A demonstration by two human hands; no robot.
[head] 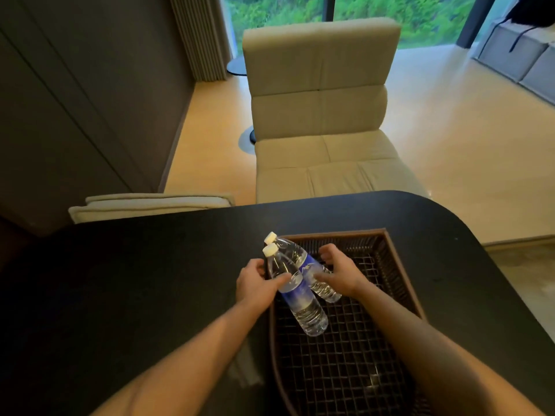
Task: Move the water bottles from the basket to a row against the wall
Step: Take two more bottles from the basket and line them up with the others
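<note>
Two clear water bottles with white caps and blue labels lean tilted over the left side of a dark woven basket (396,265) on a black table. My left hand (255,283) grips the nearer bottle (300,298) just below its neck. My right hand (339,271) is wrapped around the farther bottle (295,252) at its label. Both caps point up and to the left, past the basket's left rim. I see no other bottle in the basket.
The black table (150,295) stretches left of the basket toward a dark grey wall (75,115). Behind the table stand a beige lounge chair (321,115) and a folded beige cushion (150,205). The table's rounded right edge lies just beyond the basket.
</note>
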